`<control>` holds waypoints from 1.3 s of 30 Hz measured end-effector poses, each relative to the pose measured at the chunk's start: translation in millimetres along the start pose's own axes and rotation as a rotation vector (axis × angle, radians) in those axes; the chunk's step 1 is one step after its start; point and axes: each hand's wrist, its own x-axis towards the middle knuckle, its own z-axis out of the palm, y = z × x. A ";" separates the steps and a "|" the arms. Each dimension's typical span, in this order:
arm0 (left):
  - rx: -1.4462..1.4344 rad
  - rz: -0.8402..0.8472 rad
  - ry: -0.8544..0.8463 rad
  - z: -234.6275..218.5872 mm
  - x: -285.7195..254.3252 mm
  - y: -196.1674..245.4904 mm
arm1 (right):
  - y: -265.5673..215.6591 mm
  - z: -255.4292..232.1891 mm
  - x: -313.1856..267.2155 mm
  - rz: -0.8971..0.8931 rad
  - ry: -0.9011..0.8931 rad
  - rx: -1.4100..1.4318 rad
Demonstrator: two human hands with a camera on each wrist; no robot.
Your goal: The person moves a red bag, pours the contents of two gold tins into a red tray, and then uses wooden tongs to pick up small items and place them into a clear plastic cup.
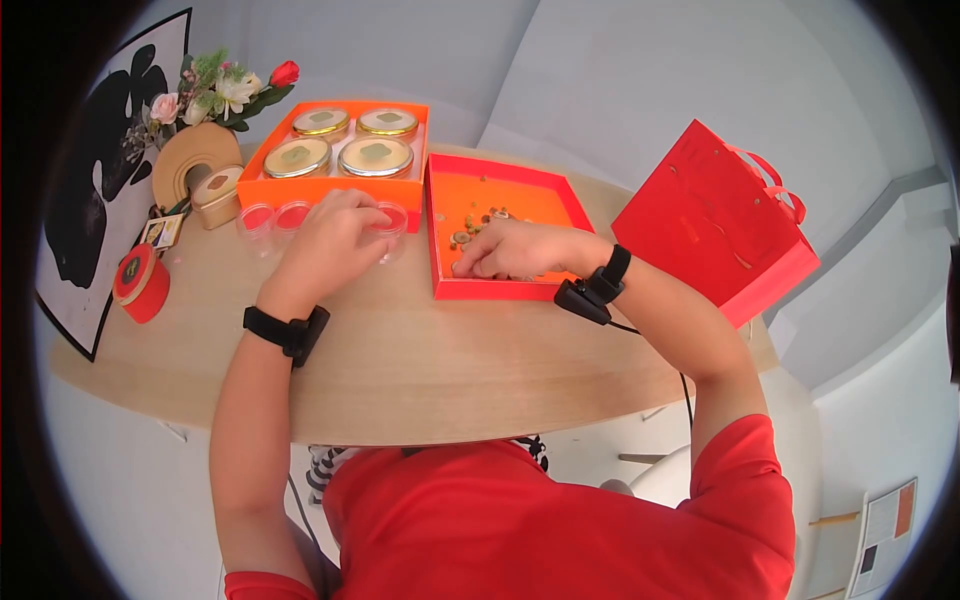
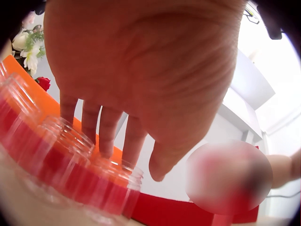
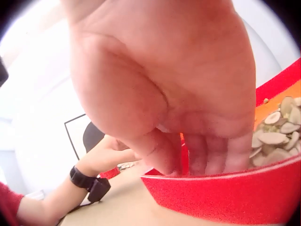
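My left hand (image 1: 335, 235) reaches over a row of clear jars (image 2: 61, 136) with threaded rims. Its fingers hang fairly straight, with fingertips right at the rim of the end jar (image 2: 115, 188); the thumb stands apart to the side. My right hand (image 1: 515, 250) reaches down inside a shallow red box (image 1: 500, 293) with an orange floor. Pale oval slices with dark edges (image 3: 273, 138) lie loose in that box beside the hand. The box wall hides the right fingertips in the right wrist view, so I cannot tell whether they pinch a slice.
Behind the jars, an orange box (image 1: 330, 190) holds several round lidded tins (image 1: 376, 157). A red gift bag (image 1: 715, 220) stands at the right. On the left are a round red container (image 1: 142, 283), a beige container (image 1: 217, 197), flowers (image 1: 232, 95) and a framed picture (image 1: 90, 190).
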 end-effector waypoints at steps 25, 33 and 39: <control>-0.028 0.110 -0.140 -14.4 -4.0 25.0 | 52.6 -45.8 150.0 -0.298 0.417 -0.355; -0.132 0.094 -0.144 -13.3 -2.2 22.7 | 24.8 -14.2 93.4 -0.322 0.307 -0.340; -0.107 0.106 -0.121 -9.5 -1.8 18.1 | 39.5 -13.1 64.8 -0.316 0.241 -0.348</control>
